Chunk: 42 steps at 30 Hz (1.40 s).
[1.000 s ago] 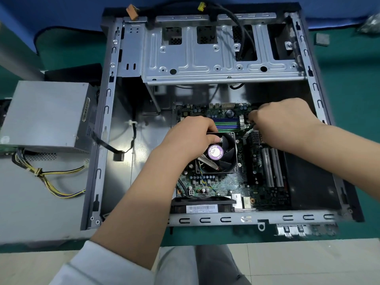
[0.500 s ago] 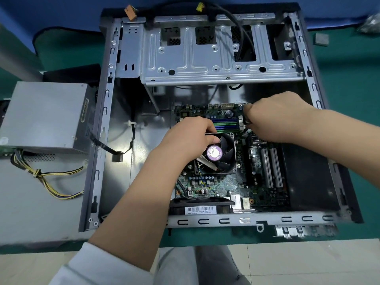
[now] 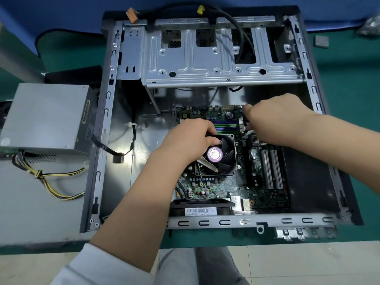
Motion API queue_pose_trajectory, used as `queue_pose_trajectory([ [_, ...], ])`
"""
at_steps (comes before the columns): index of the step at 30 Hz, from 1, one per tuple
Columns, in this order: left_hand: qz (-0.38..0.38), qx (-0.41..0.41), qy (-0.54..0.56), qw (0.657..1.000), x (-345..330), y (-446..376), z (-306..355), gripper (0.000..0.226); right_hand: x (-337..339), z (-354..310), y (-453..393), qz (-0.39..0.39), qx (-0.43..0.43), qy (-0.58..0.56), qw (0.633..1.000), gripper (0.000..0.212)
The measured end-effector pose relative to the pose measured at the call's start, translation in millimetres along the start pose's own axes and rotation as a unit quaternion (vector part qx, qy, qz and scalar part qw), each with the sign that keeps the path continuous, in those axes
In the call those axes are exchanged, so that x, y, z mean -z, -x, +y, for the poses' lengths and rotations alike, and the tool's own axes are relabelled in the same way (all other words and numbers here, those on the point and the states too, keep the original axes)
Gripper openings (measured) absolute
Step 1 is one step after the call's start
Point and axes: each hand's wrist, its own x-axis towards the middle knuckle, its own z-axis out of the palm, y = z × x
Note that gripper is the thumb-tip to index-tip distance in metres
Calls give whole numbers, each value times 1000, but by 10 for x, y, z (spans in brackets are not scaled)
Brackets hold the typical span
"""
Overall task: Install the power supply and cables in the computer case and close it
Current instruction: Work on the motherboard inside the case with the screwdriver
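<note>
Resting left hand (image 3: 191, 138) grip curled on fan (image 3: 218, 155); right hand (image 3: 275, 120) grip curled, contents unclear

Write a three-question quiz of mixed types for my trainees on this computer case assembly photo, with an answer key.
1. True or false: the power supply is already mounted inside the computer case.
2. Multiple choice: the left hand rests on which part? A) the drive cage B) the CPU fan C) the white expansion slots
3. Fill in: the power supply's loose yellow and black cables lie on the ____ side of the case in the picture.

Key
1. False: it sits outside, beside the case.
2. B, the CPU fan. The right hand works by the memory slots; what its fingers hold is hidden.
3. Left.
</note>
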Motion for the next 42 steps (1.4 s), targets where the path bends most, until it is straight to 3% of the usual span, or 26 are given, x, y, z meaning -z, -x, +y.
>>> queue_pose_trajectory([
  [3,-2,1,0,1000,3,6,6,19,11,-38,-14,17,8,-4,1000,13],
  [8,-2,3,0,1000,2,11,3,20,34,-3,-65,-23,-22,-43,999,42],
  [12,-2,2,-1,1000,6,9,7,19,66,53,-94,-96,2,-51,994,30],
  [17,0,3,-3,1000,0,5,-3,20,41,15,-48,-25,63,16,998,5],
  [21,-1,3,-4,1000,-4,0,-8,21,-3,63,-9,3,89,6,996,20],
  [23,0,3,-4,1000,-7,-4,-9,20,-22,41,0,4,51,-6,999,5],
  [27,0,6,-2,1000,-7,-6,-10,20,-33,2,-48,-36,-50,-68,996,34],
  [29,-1,8,-1,1000,-5,-7,-5,19,-14,30,-76,-70,-98,-147,982,39],
  [31,-1,6,0,1000,-3,-5,-2,18,19,50,-77,-98,-90,-155,979,37],
  [36,1,6,-1,1000,0,-5,-12,20,-31,70,-15,-6,46,-74,996,16],
  [40,-1,6,1,1000,-2,-8,-15,18,-2,-20,10,30,34,-56,997,7],
  [42,-1,7,3,1000,-2,-9,-16,17,-7,-48,-7,34,4,-62,997,15],
])
